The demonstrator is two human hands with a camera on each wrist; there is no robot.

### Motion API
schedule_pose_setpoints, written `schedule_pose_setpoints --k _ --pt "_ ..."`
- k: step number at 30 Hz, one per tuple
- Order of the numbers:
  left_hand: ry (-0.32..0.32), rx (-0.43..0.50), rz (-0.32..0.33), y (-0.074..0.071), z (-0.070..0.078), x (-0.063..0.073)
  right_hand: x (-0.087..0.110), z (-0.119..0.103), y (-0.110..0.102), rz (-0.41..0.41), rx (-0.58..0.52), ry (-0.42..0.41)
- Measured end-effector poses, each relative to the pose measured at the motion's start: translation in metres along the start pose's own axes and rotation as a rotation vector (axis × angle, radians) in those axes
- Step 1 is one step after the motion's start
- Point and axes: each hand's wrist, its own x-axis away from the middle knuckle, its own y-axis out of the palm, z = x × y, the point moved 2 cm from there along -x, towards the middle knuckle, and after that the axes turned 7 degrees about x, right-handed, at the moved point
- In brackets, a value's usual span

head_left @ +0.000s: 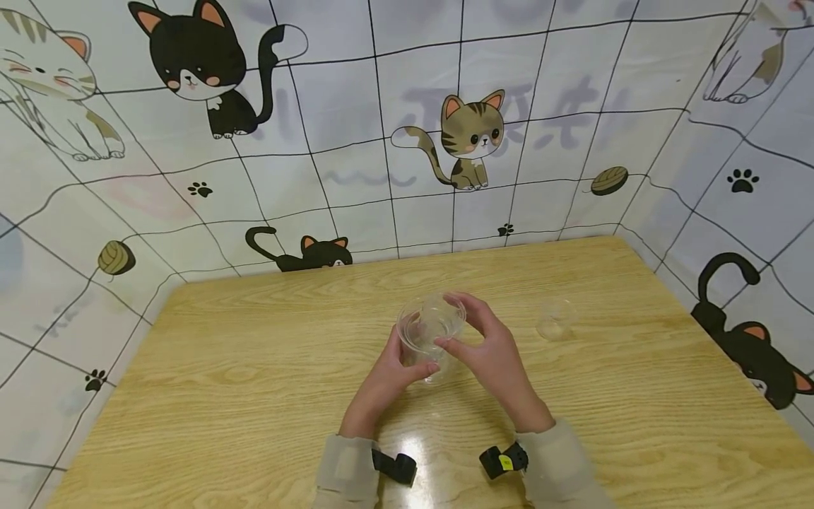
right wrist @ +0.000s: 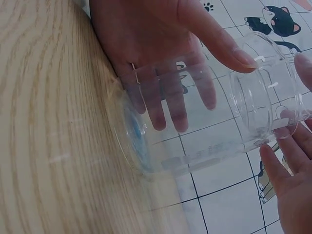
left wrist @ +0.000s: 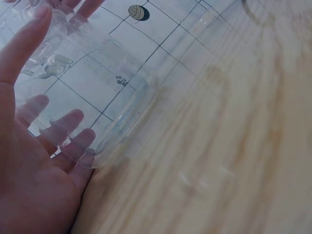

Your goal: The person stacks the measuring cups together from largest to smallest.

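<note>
A tall clear jar (right wrist: 195, 146) stands upright on the table, and a pale blue patch shows at its base. My left hand (head_left: 386, 371) wraps the jar low down, thumb in front and fingers (left wrist: 68, 124) behind, seen through its wall. At the top, a smaller clear ringed piece (right wrist: 251, 97) sits in or over the mouth. My right hand (head_left: 492, 346) pinches at this piece by the rim, thumb on the near side and fingers on the far side. Because all is see-through, I cannot tell how deep the piece sits.
Right of the hands, a small clear round object (head_left: 556, 322) rests on the wooden table (head_left: 254, 353). Cloth walls with printed cats (head_left: 473, 134) and grid lines rise behind the table and at both sides. Each wrist bears a black camera strap (head_left: 394, 466).
</note>
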Motion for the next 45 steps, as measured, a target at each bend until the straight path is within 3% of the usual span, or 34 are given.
schedule_pose_setpoints --k 13,19,26,37,45 --pt "-0.005 0.003 -0.006 0.0 -0.001 0.0 -0.003 0.001 0.005 -0.003 0.001 -0.067" --pt "0.003 -0.024 0.011 -0.006 -0.019 -0.007 -0.004 -0.002 0.007 -0.025 -0.008 -0.005" --pt "0.01 0.012 -0.01 0.0 0.004 0.0 -0.009 0.025 0.015 -0.017 0.025 0.009" --pt "-0.003 0.009 0.008 0.002 0.003 0.002 -0.008 0.03 0.018 -0.1 -0.082 0.132" --pt "-0.009 0.006 0.001 -0.001 -0.002 0.0 -0.008 0.031 0.02 -0.117 -0.13 0.154"
